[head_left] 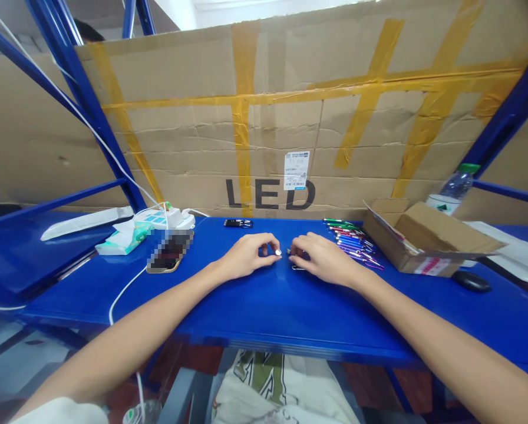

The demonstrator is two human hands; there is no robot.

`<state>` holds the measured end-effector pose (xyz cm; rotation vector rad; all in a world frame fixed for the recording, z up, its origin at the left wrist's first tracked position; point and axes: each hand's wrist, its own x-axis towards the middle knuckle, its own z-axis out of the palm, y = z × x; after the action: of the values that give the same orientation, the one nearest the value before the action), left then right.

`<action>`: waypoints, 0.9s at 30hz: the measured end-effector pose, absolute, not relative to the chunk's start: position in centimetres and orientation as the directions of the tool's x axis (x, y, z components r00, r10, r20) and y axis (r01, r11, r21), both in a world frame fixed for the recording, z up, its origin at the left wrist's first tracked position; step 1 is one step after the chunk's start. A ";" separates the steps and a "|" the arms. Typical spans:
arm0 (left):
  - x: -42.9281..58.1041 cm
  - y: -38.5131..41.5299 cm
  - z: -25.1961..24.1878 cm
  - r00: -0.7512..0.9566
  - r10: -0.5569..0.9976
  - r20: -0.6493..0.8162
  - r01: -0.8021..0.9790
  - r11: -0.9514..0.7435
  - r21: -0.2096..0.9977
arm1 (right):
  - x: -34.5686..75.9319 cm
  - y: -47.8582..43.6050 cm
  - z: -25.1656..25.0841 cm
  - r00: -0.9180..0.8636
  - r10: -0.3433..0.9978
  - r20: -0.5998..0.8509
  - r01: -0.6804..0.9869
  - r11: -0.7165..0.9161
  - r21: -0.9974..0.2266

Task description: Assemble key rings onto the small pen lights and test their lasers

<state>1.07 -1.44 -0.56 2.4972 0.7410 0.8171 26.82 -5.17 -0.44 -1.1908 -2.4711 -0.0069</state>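
One small, round, shiny whitish piece (278, 252) is pinched by the left hand (246, 257), its grip nearly closed, between the near and far edges of the blue tabletop (246, 312). It would probably handle as light, stiff and slippery, best taken by its rim. The right hand (323, 257) is curled; whether anything is grasped cannot be told.

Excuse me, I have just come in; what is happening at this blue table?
At the blue table, a person's left hand pinches a small pale piece. The right hand curls over something mostly hidden. The two hands are close but apart. Colourful pens lie to the right, next to an open cardboard box.
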 end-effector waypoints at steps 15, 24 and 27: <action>0.9 -1.5 -0.5 0.715 0.545 0.437 0.367 -0.825 0.430 | 26.9 -4.7 -1.0 -0.535 0.720 0.443 0.653 0.684 -0.324; 1.1 -1.0 -0.8 0.593 0.669 0.448 0.483 -0.741 0.467 | 27.2 -4.9 -1.2 -0.593 0.750 0.294 0.758 0.643 -0.109; 1.2 -0.9 -0.9 0.574 0.682 0.454 0.498 -0.731 0.467 | 26.6 -4.9 -1.4 -0.592 0.714 0.373 0.741 0.665 -0.095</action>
<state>1.16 -0.92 -0.87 2.5210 0.9710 0.9084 26.56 -4.87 -1.40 -1.1449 -2.5016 -0.0981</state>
